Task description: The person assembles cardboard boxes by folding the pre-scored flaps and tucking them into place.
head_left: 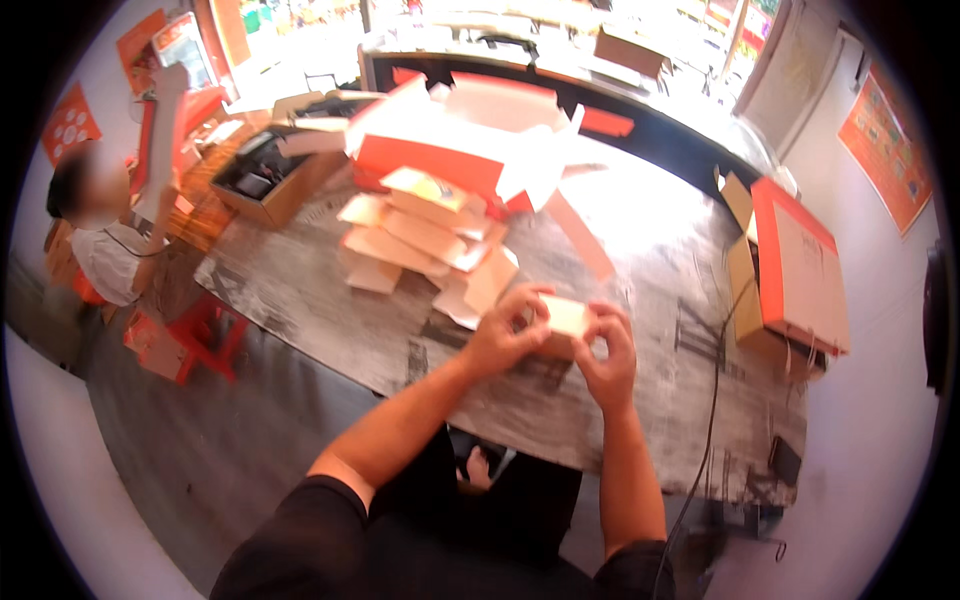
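near the front edge of the grey table, a small pale box
left hand and right hand pinch its opposite sides, fingers clamped on it, likely to steady it.

In the head view the left hand and right hand hold a small pale box between their fingertips, just above the grey, wood-grained bench. Beyond the left hand lies a loose pile of flattish cartons, with a large open red-and-white box right behind it. An orange-faced carton stands at the bench's right edge near a dark cable, while a co-worker sits at the far left beside a red stool.
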Tool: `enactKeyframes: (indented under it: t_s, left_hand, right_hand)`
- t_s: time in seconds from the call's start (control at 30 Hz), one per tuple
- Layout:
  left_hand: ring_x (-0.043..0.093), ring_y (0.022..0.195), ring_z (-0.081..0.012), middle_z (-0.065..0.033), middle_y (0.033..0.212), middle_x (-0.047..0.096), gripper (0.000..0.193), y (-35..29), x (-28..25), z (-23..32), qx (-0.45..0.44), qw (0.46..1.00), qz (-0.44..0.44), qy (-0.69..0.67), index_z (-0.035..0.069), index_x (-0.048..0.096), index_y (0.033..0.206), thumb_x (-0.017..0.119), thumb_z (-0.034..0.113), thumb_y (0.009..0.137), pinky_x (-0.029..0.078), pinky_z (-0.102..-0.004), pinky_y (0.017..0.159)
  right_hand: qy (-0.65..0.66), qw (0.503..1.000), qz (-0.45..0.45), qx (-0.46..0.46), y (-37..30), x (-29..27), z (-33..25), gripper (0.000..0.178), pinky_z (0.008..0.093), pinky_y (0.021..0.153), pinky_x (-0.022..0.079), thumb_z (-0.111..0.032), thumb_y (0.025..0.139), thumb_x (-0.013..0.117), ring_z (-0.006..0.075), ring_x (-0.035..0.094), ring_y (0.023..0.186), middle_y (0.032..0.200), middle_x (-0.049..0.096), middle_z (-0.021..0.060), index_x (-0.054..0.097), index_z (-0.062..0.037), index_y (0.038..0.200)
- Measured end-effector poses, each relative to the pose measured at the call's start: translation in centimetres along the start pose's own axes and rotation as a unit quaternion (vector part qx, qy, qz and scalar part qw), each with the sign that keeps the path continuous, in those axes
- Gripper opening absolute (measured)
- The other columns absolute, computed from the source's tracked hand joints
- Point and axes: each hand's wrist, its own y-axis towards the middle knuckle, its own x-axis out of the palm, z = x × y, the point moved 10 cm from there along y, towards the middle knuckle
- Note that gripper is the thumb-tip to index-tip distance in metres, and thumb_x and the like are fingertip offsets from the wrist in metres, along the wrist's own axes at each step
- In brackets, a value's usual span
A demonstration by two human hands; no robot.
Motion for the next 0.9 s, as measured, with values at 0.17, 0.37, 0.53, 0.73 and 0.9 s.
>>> enactKeyframes:
  t_s: [0.17, 0.37, 0.53, 0.73, 0.9]
  left_hand:
    - [0.057, 0.113, -0.0153, -0.0108, 0.136, 0.058, 0.009, 0.2, -0.5, -0.4, -0.024, 0.996, 0.003, -0.088, 0.009, 0.064, 0.102, 0.068, 0.016, 0.097, 0.05, -0.0301, 0.091]
    - [0.058, 0.115, -0.0152, -0.0089, 0.135, 0.058, 0.02, 0.1, 0.8, -1.1, -0.076, 0.988, 0.008, -0.132, 0.007, 0.062, 0.113, 0.066, 0.008, 0.094, 0.051, -0.0298, 0.093]
    - [0.057, 0.116, -0.0143, -0.0082, 0.132, 0.06, 0.021, 0.0, 0.4, -1.2, -0.071, 0.99, 0.004, -0.122, 0.006, 0.061, 0.114, 0.067, 0.007, 0.094, 0.05, -0.0295, 0.094]
    - [0.056, 0.118, -0.0155, -0.0112, 0.133, 0.061, 0.017, 0.1, 0.0, -1.8, -0.097, 0.985, 0.005, -0.143, 0.004, 0.063, 0.114, 0.062, 0.006, 0.097, 0.044, -0.032, 0.104]
    - [0.057, 0.118, -0.0163, -0.0117, 0.131, 0.062, 0.017, -0.2, 0.5, -1.7, -0.105, 0.98, 0.01, -0.167, 0.003, 0.063, 0.114, 0.061, 0.006, 0.097, 0.043, -0.0331, 0.106]
  right_hand:
    - [0.037, 0.999, -0.012, 0.032, -0.1, 1.0, 1.3, 0.013, 0.036, 0.096, 0.049, -0.004, 0.084, 0.071, 0.0239, 0.061, 0.113, 0.127, 0.061, 0.0136, 0.059, -0.0047, 0.086]
    - [0.12, 0.987, 0.011, 0.104, -0.5, 0.5, 2.7, 0.006, 0.0294, 0.087, 0.052, -0.005, 0.093, 0.065, 0.0162, 0.059, 0.111, 0.128, 0.06, 0.01, 0.063, -0.0053, 0.099]
    - [0.117, 0.987, -0.006, 0.108, -0.5, 0.9, 2.8, 0.011, 0.029, 0.09, 0.05, -0.004, 0.095, 0.063, 0.0156, 0.057, 0.113, 0.13, 0.057, 0.0096, 0.062, -0.0052, 0.106]
    - [0.107, 0.989, -0.005, 0.102, -0.4, 0.9, 2.7, 0.012, 0.0283, 0.089, 0.05, -0.003, 0.095, 0.061, 0.015, 0.057, 0.113, 0.13, 0.057, 0.0092, 0.063, -0.0049, 0.107]
    - [0.123, 0.986, -0.001, 0.116, -0.5, 0.8, 3.1, 0.012, 0.0289, 0.09, 0.05, -0.004, 0.095, 0.062, 0.0156, 0.056, 0.114, 0.13, 0.057, 0.0093, 0.063, -0.005, 0.108]
